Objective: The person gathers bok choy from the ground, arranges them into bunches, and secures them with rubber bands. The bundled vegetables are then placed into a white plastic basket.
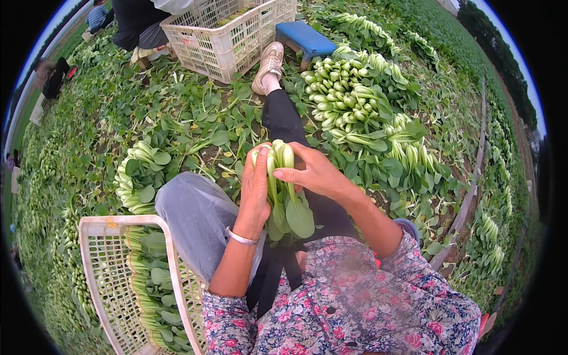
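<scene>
Between my two hands is a small bunch of bok choy (pixel 284 186), its pale stem ends turned away from me and its green leaves hanging toward my lap. My left hand (pixel 255 184) wraps the bunch from the left, thumb lying along the stems. From the right, my right hand (pixel 317 171) closes around the stems, with its thumb across their front. Fingers behind the bunch are partly hidden. A plastic crate (pixel 172 257) stands by my left knee, and bundled bok choy (pixel 148 284) lies in rows inside it.
Cut bok choy is heaped (pixel 341 93) at the front right, with a smaller pile (pixel 140 177) at the left. A blue-topped stool (pixel 306 37) stands beyond my outstretched foot, beside another plastic crate (pixel 222 49). Several people sit farther off at the left. Loose leaves cover the ground.
</scene>
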